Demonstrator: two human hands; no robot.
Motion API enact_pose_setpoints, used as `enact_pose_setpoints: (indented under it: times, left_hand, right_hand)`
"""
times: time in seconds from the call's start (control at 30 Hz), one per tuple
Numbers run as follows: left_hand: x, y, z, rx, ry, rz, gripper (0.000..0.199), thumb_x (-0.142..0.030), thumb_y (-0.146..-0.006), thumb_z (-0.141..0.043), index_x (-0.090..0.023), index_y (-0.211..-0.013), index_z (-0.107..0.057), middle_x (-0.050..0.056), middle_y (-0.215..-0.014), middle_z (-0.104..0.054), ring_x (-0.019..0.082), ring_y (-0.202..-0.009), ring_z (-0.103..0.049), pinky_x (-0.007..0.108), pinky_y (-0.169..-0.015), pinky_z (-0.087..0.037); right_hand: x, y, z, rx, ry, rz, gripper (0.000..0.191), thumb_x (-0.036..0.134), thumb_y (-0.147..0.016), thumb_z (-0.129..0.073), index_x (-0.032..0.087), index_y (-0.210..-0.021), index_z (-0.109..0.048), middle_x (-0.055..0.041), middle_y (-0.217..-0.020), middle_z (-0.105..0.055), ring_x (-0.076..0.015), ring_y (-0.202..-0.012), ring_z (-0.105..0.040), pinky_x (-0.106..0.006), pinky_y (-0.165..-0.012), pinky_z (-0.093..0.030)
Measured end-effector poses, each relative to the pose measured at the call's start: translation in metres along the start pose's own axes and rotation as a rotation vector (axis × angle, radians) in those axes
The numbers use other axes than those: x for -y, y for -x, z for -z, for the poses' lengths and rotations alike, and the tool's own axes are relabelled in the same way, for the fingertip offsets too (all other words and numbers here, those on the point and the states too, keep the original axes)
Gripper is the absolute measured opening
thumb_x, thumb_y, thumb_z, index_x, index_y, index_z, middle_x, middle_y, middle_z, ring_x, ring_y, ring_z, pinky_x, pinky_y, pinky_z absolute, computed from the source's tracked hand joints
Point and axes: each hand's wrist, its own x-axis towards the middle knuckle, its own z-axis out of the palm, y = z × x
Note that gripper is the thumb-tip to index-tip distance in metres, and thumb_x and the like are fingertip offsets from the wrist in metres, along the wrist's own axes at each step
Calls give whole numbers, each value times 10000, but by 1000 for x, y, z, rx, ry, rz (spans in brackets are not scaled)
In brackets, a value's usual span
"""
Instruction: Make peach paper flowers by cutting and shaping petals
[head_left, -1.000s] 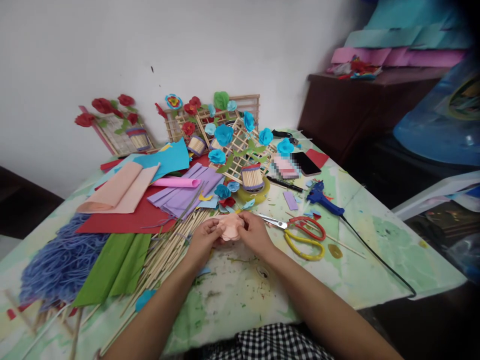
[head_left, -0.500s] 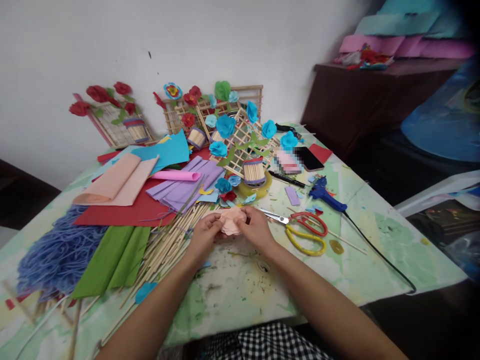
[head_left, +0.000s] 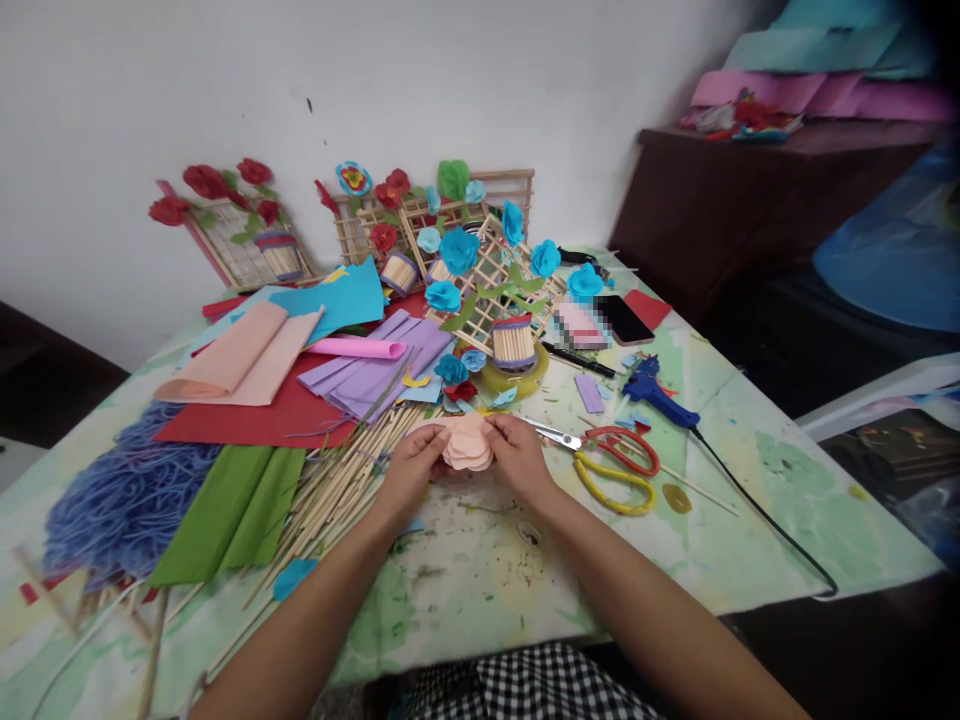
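Observation:
Between my two hands is a peach paper flower (head_left: pixel 469 445) with layered, scalloped petals, held a little above the table. My left hand (head_left: pixel 414 462) pinches its left edge between thumb and fingers. On the opposite edge, my right hand (head_left: pixel 517 455) grips it the same way. Scissors (head_left: pixel 611 465) with red and yellow wrapped handles lie just right of my right hand. Bamboo sticks (head_left: pixel 337 480) spread out beside my left forearm. Small blue and red paper flowers (head_left: pixel 452 369) sit just beyond my fingers.
A blue glue gun (head_left: pixel 656 395) with a black cord lies at the right, near a phone (head_left: pixel 622 320). Green paper (head_left: pixel 225 510), blue yarn (head_left: pixel 135 495) and peach paper sheets (head_left: pixel 244 360) cover the left. Stick lattices with blue flowers (head_left: pixel 459 250) stand at the back.
My right thumb has shifted off the petals' middle toward the right edge, so more of the peach flower shows. The view has moved slightly; both hands keep their hold.

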Motion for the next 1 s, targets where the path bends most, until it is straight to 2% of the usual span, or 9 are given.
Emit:
enact_pose_setpoints:
  times: [0.4, 0.6, 0.8, 1.0]
  left_hand:
    - [0, -1, 1, -5, -51, 6, 248, -338, -622, -690, -144, -764, -631, -19, -587, -583, 103, -484, -525, 221, -483, -449]
    - [3, 0, 2, 53, 13, -27, 328, -456, -735, -607, -138, -812, -626, -6, -608, -565, 118, -539, -526, 231, -504, -453]
    - [-2, 2, -1, 46, -127, -43, 305, -408, -652, -698, -145, -785, -619, -17, -601, -577, 94, -486, -492, 189, -438, -365]
    - [0, 2, 0, 25, -112, -6, 299, -431, -655, -683, -162, -744, -589, -37, -550, -546, 97, -448, -481, 204, -436, -378]
  right_hand:
    - [-4, 0, -4, -24, 26, -57, 154, 270, -771, -494, 175, -720, -604, -1, -639, -586, -141, -588, -503, -231, -539, -374]
    - [-2, 2, -3, -27, 96, -20, 176, 283, -795, -485, 172, -719, -599, 0, -634, -572, -135, -595, -490, -225, -543, -353]
    - [-2, 3, -4, -19, 91, -16, 171, 281, -795, -484, 174, -715, -591, 7, -617, -559, -132, -582, -480, -225, -535, -344]
    - [0, 3, -4, -11, 70, -12, 193, 292, -797, -475, 176, -672, -567, 12, -586, -522, -129, -566, -455, -224, -517, -327]
